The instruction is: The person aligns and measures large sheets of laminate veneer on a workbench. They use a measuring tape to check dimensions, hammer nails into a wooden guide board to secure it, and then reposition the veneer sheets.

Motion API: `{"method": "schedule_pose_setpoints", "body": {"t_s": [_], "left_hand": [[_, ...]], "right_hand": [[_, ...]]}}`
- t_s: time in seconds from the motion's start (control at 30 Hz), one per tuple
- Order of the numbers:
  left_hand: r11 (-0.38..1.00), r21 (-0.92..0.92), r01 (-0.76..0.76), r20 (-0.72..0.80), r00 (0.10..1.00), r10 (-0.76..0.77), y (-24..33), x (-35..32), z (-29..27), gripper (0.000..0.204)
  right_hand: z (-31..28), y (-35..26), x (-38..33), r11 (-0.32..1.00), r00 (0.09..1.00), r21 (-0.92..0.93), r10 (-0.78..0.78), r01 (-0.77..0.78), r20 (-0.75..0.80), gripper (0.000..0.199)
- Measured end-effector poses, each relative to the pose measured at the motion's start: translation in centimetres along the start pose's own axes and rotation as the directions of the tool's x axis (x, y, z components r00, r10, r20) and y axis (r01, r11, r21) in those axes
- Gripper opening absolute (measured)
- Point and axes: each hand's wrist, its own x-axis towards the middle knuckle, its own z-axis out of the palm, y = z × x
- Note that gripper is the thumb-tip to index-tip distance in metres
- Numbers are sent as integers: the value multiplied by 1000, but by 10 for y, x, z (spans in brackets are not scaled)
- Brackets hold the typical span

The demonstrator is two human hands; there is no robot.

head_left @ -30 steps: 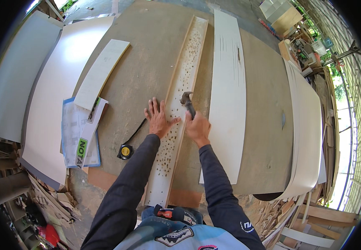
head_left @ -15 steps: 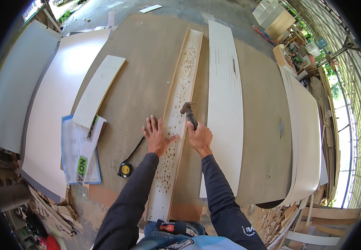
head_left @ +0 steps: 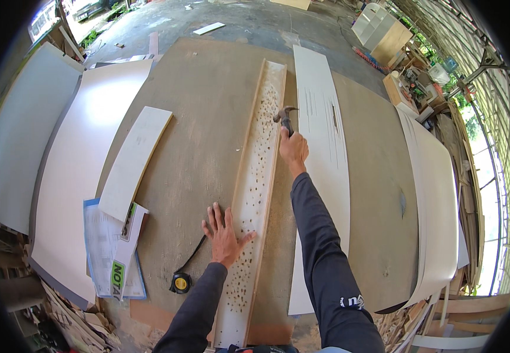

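A long, narrow white board (head_left: 255,203) with raised wooden edges runs away from me, scattered with small brown bits or marks too small to make out. My left hand (head_left: 225,240) lies spread at its left edge, thumb reaching over the white surface. Farther along, my right hand (head_left: 293,148) is wrapped round the handle of a claw hammer (head_left: 286,119). The hammer's head is over the board's right edge; I cannot tell whether it touches. Left of my left forearm lies a yellow and black tape measure (head_left: 181,283) with a black strap.
Scratched white panel (head_left: 320,147) lies to the right. On the left are a shorter white board (head_left: 137,162), papers in a blue-edged sleeve (head_left: 99,253) and a large white sheet (head_left: 69,194). All rest around a brown worktable (head_left: 202,117). Scrap wood (head_left: 75,315) is piled at lower left.
My right hand has carried the hammer farther away along the board. My left hand keeps its place on the board's edge, while the whole view has shifted so things appear lower.
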Motion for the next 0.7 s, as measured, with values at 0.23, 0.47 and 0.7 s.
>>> {"method": "schedule_pose_setpoints", "body": {"t_s": [0.23,0.47,0.7], "left_hand": [[999,34,21,9,1000,-21,-5,3,-2,103],[1000,25,1,24,1000,-2,-1,4,-2,103],[1000,-1,-1,27,1000,1,1,3,-5,102]], "right_hand": [[7,-59,46,989,939,124,-35,82,-343,51],[16,-21,75,968,978,-185,-141,168,151,50],[13,-39,65,995,994,-88,-47,39,-97,53]]}}
